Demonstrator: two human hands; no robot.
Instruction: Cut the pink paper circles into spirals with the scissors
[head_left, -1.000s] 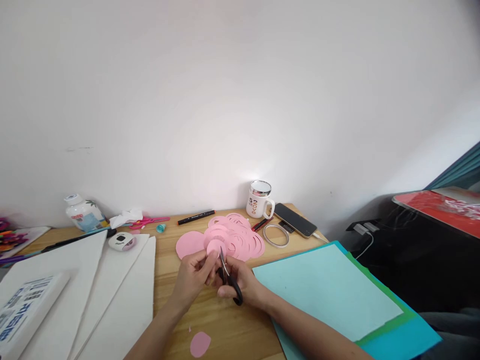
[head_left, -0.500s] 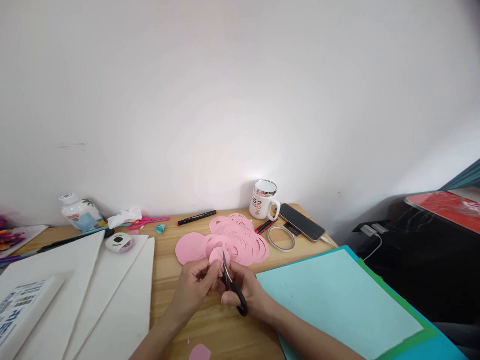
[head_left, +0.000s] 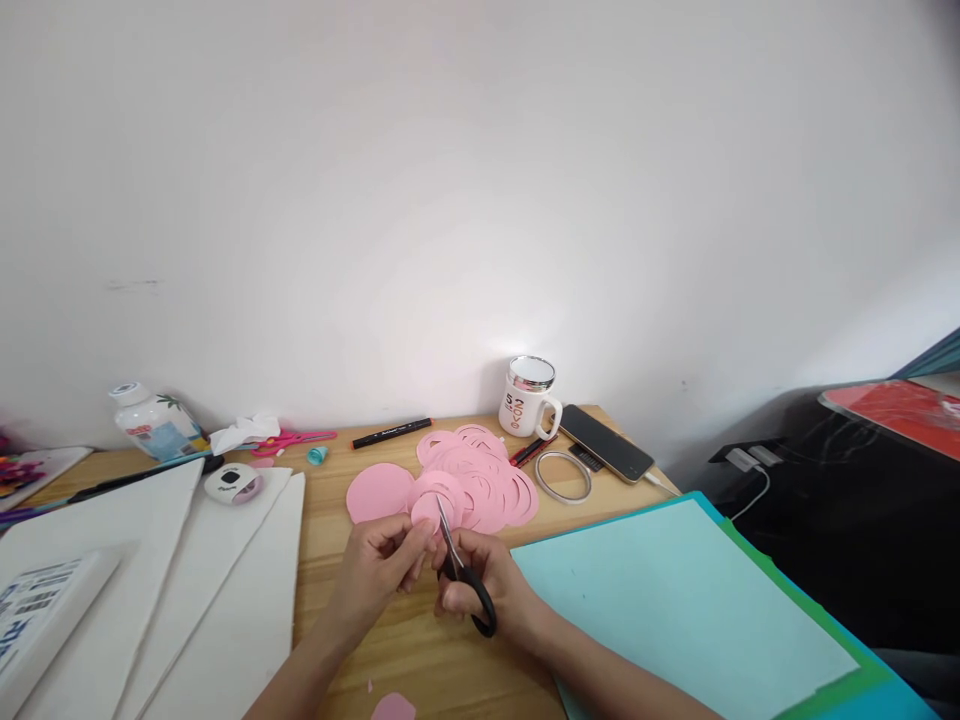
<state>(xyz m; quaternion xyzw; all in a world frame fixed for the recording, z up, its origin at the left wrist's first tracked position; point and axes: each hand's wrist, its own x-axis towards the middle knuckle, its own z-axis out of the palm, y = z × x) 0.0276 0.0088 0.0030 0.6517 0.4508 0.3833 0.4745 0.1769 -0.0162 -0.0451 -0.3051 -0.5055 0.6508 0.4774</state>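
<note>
My left hand (head_left: 384,560) pinches a small pink paper circle (head_left: 425,507) between thumb and fingers. In my right hand (head_left: 486,578) is a pair of scissors (head_left: 475,585) with black handles, fingers wrapped through the loops. The silver blades point up and away, lying at the right edge of the circle; whether they bite into the paper I cannot tell. Just beyond both hands lies an overlapping pile of pink paper pieces (head_left: 480,475), some with curved slits. A larger pink paper disc (head_left: 375,490) lies at the pile's left.
A white mug (head_left: 525,400), phone (head_left: 606,442) and silver ring (head_left: 562,478) sit behind on the right. Pale blue sheets (head_left: 675,600) cover the right side. White boards (head_left: 247,590) lie left, bearing a correction-tape-like white gadget (head_left: 232,484). A black marker (head_left: 391,432) lies near the wall.
Both hands have shifted slightly left, the paper circle moving with the left hand. The scissors' blades now lean more to the left. The view has shifted a little.
</note>
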